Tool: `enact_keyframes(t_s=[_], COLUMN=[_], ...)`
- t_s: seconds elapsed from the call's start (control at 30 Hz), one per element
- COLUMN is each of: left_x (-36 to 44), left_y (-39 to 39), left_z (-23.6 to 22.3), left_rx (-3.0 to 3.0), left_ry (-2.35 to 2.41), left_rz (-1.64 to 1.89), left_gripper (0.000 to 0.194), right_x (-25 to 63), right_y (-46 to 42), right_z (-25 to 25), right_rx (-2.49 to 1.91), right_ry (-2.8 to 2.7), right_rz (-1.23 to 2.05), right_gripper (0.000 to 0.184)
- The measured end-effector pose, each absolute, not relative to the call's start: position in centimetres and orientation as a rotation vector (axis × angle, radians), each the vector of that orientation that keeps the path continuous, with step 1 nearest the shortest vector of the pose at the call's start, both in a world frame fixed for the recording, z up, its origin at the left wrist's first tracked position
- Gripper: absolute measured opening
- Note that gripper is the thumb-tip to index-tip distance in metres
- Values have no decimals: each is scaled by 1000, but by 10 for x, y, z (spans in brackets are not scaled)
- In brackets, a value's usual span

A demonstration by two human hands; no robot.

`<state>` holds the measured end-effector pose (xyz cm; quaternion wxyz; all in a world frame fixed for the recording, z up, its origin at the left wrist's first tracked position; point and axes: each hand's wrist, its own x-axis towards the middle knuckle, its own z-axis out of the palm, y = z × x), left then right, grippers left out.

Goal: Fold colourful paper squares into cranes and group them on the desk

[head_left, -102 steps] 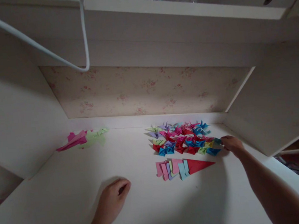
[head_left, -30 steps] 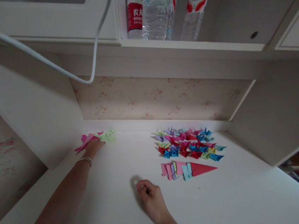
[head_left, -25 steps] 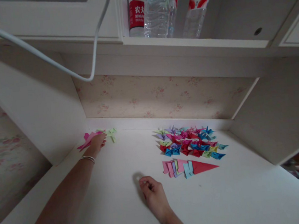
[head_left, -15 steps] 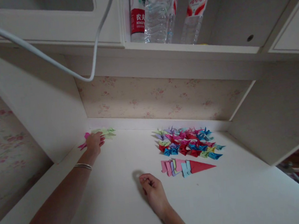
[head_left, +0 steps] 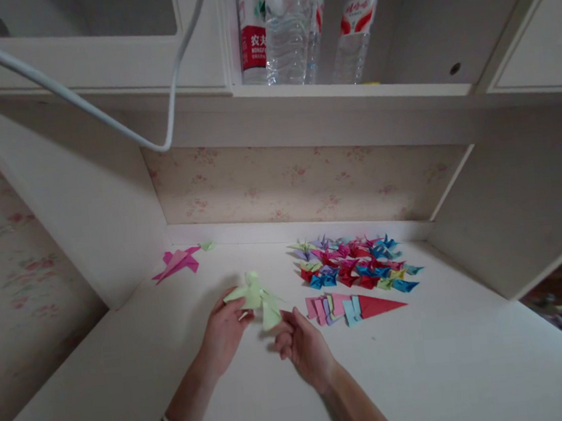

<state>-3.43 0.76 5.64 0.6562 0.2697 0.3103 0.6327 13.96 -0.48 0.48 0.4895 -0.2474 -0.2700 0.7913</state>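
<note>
A pale green origami paper figure (head_left: 258, 296), with several flaps spread out, is held just over the white table. My left hand (head_left: 224, 330) grips its left side, thumb and fingers closed on the edge. At the figure's lower right flap is my right hand (head_left: 306, 347), its fingers bent and closed at the paper's edge. Right of the hands lies an overlapping row of folded papers (head_left: 337, 306) in pink, purple, green and blue, ending in a red pointed piece (head_left: 379, 305). Many small colourful paper cranes (head_left: 352, 266) sit in rows behind it.
Pink folded papers (head_left: 178, 261) and a small green piece (head_left: 207, 246) lie at the back left corner of the table (head_left: 261, 400). Plastic bottles (head_left: 287, 32) stand in the cabinet above. A white cable-like arm (head_left: 172, 101) hangs down in front at upper left.
My left hand has come from the back left corner toward the middle, bringing the green origami paper. My right hand has shifted slightly right and up to meet it.
</note>
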Motion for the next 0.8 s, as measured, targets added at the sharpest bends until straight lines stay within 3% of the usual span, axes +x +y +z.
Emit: enact_keyframes(t_s=[0.13,0.3,0.47,0.8], left_x=[-22,-25,-37,-45], left_y=[0,-1,-1,-1], left_z=[35,25,26,40], left_rx=[711,892,941,1198], left_ry=[828,920,899,847], left_rz=[1336,1159,1021,918], left_gripper=[22,22,40,42], right_x=[142,140,141,141], right_y=[-6,1,1,-1], right_z=[14,13,9,7], right_rx=[-545,-691,-697,-716], right_ry=[-587,-608,-638,-711], right_rz=[1909,1688,1611,1523], right_gripper=[48,26,30,24])
